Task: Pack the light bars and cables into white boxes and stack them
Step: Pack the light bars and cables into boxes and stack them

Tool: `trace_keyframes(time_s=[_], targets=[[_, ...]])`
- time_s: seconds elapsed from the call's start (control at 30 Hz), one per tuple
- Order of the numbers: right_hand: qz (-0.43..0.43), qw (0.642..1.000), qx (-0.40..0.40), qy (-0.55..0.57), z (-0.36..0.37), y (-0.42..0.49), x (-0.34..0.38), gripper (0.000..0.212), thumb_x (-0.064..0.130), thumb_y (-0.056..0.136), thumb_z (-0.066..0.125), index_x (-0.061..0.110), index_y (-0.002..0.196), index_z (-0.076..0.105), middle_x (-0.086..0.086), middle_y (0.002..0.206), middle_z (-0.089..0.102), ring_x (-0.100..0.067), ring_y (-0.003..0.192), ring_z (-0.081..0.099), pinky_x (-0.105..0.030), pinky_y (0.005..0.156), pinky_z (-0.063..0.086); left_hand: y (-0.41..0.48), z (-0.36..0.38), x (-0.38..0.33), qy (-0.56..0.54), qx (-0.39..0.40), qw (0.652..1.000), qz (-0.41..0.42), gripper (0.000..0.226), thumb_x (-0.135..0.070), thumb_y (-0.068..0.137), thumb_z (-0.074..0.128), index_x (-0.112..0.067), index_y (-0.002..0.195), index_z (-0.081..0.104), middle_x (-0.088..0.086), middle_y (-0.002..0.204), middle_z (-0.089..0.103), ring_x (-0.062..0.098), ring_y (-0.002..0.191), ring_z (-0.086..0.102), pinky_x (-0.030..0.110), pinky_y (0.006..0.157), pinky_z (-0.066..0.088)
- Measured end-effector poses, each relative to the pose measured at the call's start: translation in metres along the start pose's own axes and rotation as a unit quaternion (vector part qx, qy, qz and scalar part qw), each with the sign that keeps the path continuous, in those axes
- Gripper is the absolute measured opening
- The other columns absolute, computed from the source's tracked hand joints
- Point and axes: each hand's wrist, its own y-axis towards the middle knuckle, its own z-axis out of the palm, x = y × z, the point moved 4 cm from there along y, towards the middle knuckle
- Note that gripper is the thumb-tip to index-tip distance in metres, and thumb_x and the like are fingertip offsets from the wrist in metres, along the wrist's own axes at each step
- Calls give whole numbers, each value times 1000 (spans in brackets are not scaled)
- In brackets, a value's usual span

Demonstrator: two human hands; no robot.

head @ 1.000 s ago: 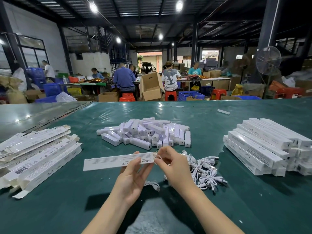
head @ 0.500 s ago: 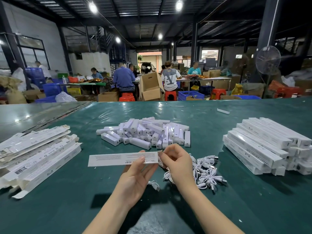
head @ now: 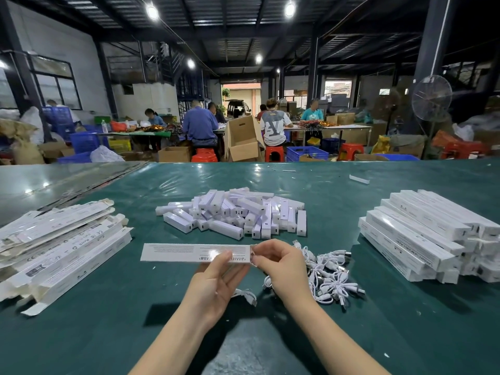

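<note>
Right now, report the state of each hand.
The left hand holds the box, fingers across its front.
The right hand pinches the box's right end.

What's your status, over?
Both grips on: left hand holds white box, right hand pinches its end; cable pile beside, nothing blocking.

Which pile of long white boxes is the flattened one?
The left pile: its boxes lie flattened with loose end flaps, while the right stack is squared up and closed.
</note>
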Motion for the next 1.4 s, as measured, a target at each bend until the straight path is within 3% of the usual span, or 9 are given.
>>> trace_keyframes(time_s=[0.2, 0.33, 0.57, 0.73, 0.9, 1.03, 1.1, 1.2, 1.4], targets=[[-11, 1000, 22, -11, 5, -3, 3, 38, -9, 77, 60, 26, 65, 66, 14, 54, 64, 4, 54, 56, -12, 57, 44, 0, -1, 0, -3, -17, 1000, 4, 17, -5, 90, 49, 4, 102, 56, 15, 76, 72, 20, 69, 71, 24, 57, 56], [9, 999, 26, 44, 4, -3, 3, 33, -11, 81, 49, 21, 85, 50, 6, 72, 71, -3, 66, 63, -15, 67, 47, -1, -2, -6, -7, -24, 1000, 13, 14, -4, 90, 49, 3, 101, 55, 15, 76, 72, 21, 68, 71, 25, 57, 57], [-34, 995, 88, -43, 18, -8, 8, 49, -12, 79, 46, 27, 108, 47, 5, 93, 71, 8, 75, 59, -6, 70, 40, -1, -2, -7, -33, -28, 999, -3, 16, -5, 90, 48, 5, 99, 57, 16, 75, 72, 20, 65, 71, 23, 54, 56], [-56, 996, 1, -63, 10, -7, 8, 47, -11, 79, 48, 35, 93, 53, 11, 76, 66, 5, 68, 57, -9, 65, 42, -3, 2, -2, 7, -12, 1000, -5, 31, -5, 87, 52, 9, 114, 53, 18, 83, 71, 22, 72, 71, 26, 59, 57], [-91, 982, -36, -160, 8, -6, 6, 14, 6, 79, 65, 19, 81, 67, 13, 85, 47, 4, 80, 48, -10, 73, 36, -2, 0, -6, -13, -21, 1000, 9, 25, -3, 89, 49, 7, 112, 52, 16, 76, 71, 21, 67, 71, 25, 57, 57], [-43, 994, -46, -87, 7, -5, 1, 24, 4, 79, 67, 25, 66, 65, 7, 95, 54, 5, 92, 50, -8, 72, 37, -3, 3, -6, -15, -23, 999, 30, 16, -2, 90, 49, 3, 105, 53, 15, 75, 71, 20, 68, 71, 26, 60, 58], [-21, 998, -42, -51, 9, -4, -1, 27, 2, 79, 66, 26, 66, 65, 1, 96, 62, -7, 96, 56, -14, 76, 43, -4, 4, -5, -15, -26, 999, 44, 9, 0, 90, 49, -1, 98, 54, 15, 75, 72, 20, 68, 71, 26, 62, 58], [6, 999, -45, -25, 10, -3, -3, 25, 0, 78, 65, 23, 68, 66, -9, 93, 65, -17, 93, 59, -25, 81, 45, -4, 4, -4, -10, -30, 998, 61, 9, 1, 89, 50, -4, 95, 53, 14, 75, 72, 21, 70, 71, 26, 64, 58], [32, 998, -48, 17, 10, -5, -4, 31, -3, 81, 61, 27, 78, 67, 1, 62, 49, -9, 57, 41, -15, 55, 35, -5, 2, -1, 25, -32, 997, 70, 23, -1, 87, 53, -2, 110, 48, 16, 80, 72, 22, 75, 71, 28, 73, 58]])
